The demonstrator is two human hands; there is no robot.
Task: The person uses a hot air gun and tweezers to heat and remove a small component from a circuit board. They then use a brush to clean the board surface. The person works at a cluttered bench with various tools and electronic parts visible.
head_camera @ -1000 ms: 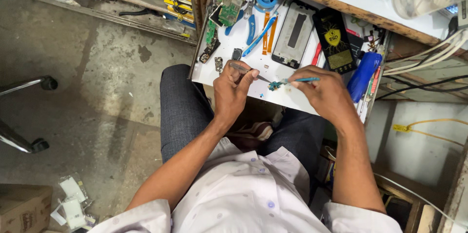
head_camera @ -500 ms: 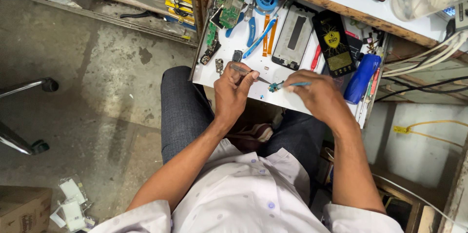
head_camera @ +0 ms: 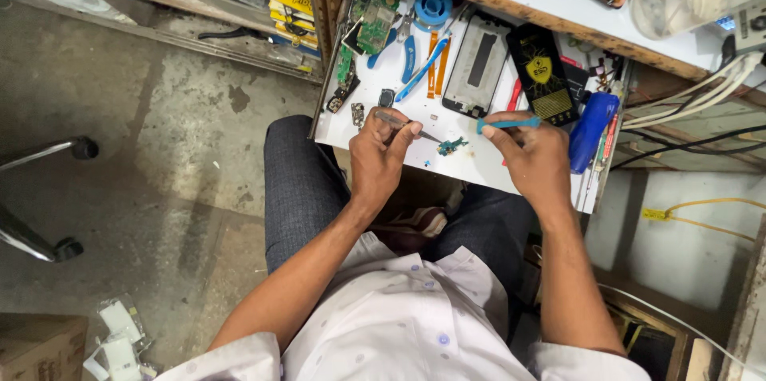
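The small green part point(head_camera: 452, 145) on the white tray point(head_camera: 479, 164) is too tiny to identify, and the person's face is out of the view. The left hand point(head_camera: 381, 159) partly hides the metal tweezers point(head_camera: 403, 122) it is grasping; only the thin tips show, pointing to about 4 o'clock toward the green part, and I cannot tell if they touch it. The right hand point(head_camera: 533, 159) is clenched around a teal tool point(head_camera: 509, 122), whose long axis lies almost level, from 9 to 3 o'clock. The green part lies between both hands, near the tray's front edge. Half a second ago the teal tool pointed down at the part; now it is lifted and turned flat. At 2 o'clock stands a blue bottle point(head_camera: 590, 132).
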